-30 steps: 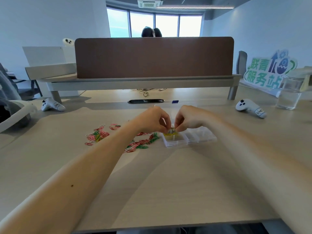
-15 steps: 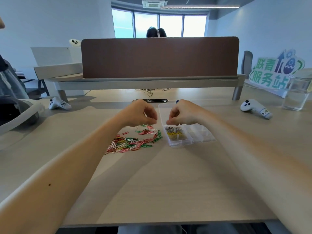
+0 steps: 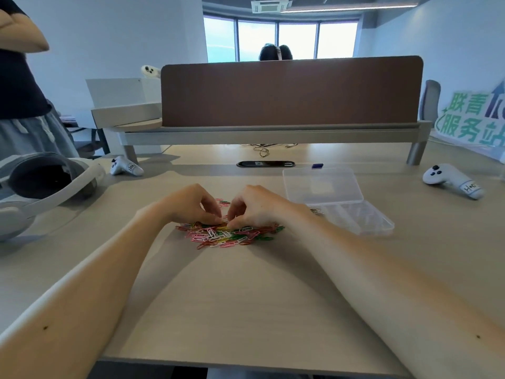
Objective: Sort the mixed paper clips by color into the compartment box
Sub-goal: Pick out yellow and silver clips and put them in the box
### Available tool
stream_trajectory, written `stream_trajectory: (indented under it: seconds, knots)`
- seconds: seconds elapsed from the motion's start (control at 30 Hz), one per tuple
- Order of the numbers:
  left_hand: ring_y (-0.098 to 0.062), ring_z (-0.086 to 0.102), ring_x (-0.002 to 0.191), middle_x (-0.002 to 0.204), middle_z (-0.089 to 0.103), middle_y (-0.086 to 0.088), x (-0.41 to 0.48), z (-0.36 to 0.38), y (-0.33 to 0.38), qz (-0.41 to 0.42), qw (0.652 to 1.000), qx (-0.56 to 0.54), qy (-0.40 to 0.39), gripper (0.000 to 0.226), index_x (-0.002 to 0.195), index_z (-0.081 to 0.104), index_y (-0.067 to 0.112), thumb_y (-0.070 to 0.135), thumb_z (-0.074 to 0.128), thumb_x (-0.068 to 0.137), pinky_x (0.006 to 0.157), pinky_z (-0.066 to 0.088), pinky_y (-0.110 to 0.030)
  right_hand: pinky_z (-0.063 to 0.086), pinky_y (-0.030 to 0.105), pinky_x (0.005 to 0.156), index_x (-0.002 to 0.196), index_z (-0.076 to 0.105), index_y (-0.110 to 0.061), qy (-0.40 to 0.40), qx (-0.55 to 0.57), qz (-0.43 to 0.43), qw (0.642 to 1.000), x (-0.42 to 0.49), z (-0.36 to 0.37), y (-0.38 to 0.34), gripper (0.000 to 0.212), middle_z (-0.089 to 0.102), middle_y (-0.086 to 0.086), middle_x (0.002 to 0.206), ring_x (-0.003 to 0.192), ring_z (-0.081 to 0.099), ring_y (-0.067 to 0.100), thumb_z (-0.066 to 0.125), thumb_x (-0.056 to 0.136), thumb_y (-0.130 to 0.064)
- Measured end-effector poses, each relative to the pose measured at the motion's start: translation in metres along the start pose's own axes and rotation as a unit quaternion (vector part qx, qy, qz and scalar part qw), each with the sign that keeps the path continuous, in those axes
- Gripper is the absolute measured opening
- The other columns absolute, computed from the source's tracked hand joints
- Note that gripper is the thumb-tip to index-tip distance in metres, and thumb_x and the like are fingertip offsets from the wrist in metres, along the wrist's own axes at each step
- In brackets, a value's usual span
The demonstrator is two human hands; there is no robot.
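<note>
A heap of mixed paper clips point(image 3: 229, 235) in red, pink, green, yellow and white lies on the desk in front of me. My left hand point(image 3: 191, 205) and my right hand point(image 3: 255, 207) hover over its far edge, fingers curled, fingertips down among the clips. Whether either hand pinches a clip is too small to tell. The clear compartment box point(image 3: 363, 218) sits to the right of the heap with its lid point(image 3: 322, 184) folded open behind it. My right forearm hides its near-left compartments.
A white headset point(image 3: 41, 187) lies at the far left, with a white controller point(image 3: 125, 166) beside it and another controller point(image 3: 451, 180) at the right. A brown divider point(image 3: 289, 91) closes the desk's far side. A person point(image 3: 19, 77) stands at the left.
Both hands have moved left from above the box's yellow-clip compartment to the heap of mixed clips. My view has swung left and down.
</note>
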State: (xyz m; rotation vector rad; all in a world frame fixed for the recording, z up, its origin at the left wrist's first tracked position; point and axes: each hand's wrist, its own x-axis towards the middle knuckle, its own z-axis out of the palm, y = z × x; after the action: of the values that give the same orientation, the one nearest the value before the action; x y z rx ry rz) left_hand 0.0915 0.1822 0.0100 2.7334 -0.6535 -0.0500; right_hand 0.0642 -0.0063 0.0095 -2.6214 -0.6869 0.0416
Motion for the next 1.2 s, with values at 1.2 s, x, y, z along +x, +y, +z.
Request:
stream_trajectory:
  seconds: [1.2]
  knots:
    - [-0.008, 0.064, 0.089, 0.100, 0.069, 0.004, 0.003, 0.014, -0.004, 0.068, 0.988, -0.095, 0.099, 0.023, 0.109, 0.070, 0.017, 0.007, 0.065, 0.088, 0.082, 0.051, -0.016, 0.036, 0.015, 0.057, 0.083, 0.066, -0.022, 0.050, 0.030, 0.029, 0.998, -0.007, 0.002, 0.014, 0.006, 0.058, -0.014, 0.075, 0.071, 0.052, 0.000, 0.067, 0.089, -0.019]
